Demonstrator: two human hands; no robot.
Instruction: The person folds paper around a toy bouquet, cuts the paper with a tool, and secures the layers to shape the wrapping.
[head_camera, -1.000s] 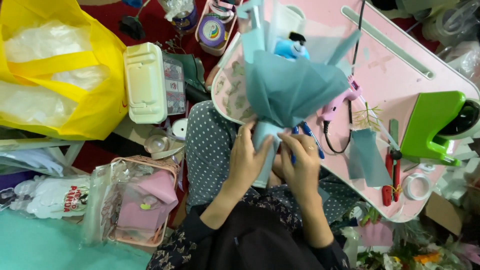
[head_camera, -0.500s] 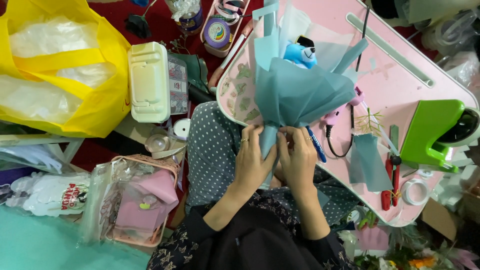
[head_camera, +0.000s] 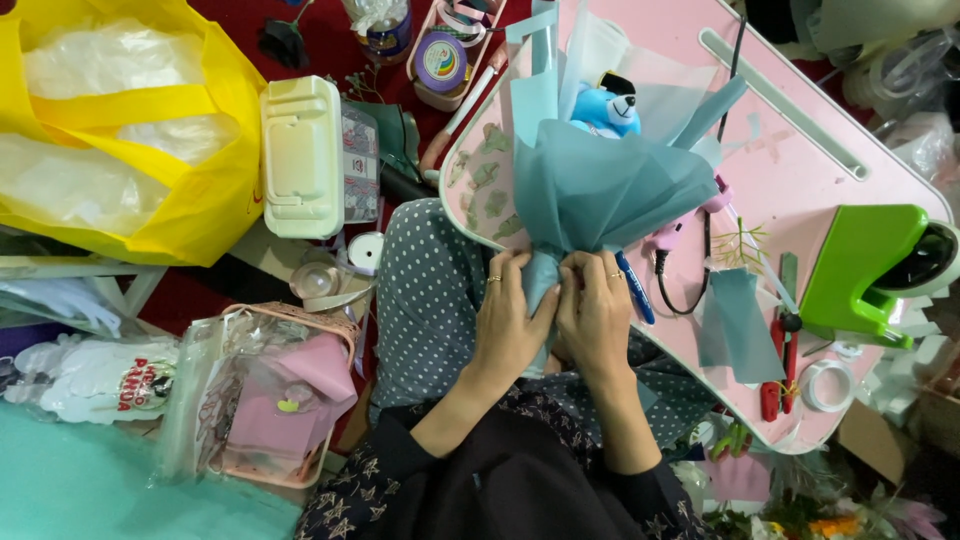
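A bouquet of teal wrapping paper (head_camera: 610, 190) with a blue plush bear (head_camera: 605, 110) inside lies over the near edge of a pink lap table (head_camera: 800, 140). My left hand (head_camera: 510, 320) and my right hand (head_camera: 595, 315) both squeeze the narrow neck of the bouquet just below the flared paper, thumbs meeting at its middle. Each hand wears a ring. The stem end is hidden under my palms.
On the pink table lie a green tape dispenser (head_camera: 865, 265), red scissors (head_camera: 780, 365), a tape roll (head_camera: 828, 385), a blue pen (head_camera: 635, 290) and a loose teal sheet (head_camera: 735, 325). To the left sit a yellow bag (head_camera: 120, 140), a cream box (head_camera: 300, 155) and a pink basket (head_camera: 265, 400).
My hands have slid together on the bouquet neck and tightened around it. The bouquet has tilted slightly away from me, its bear farther up the table.
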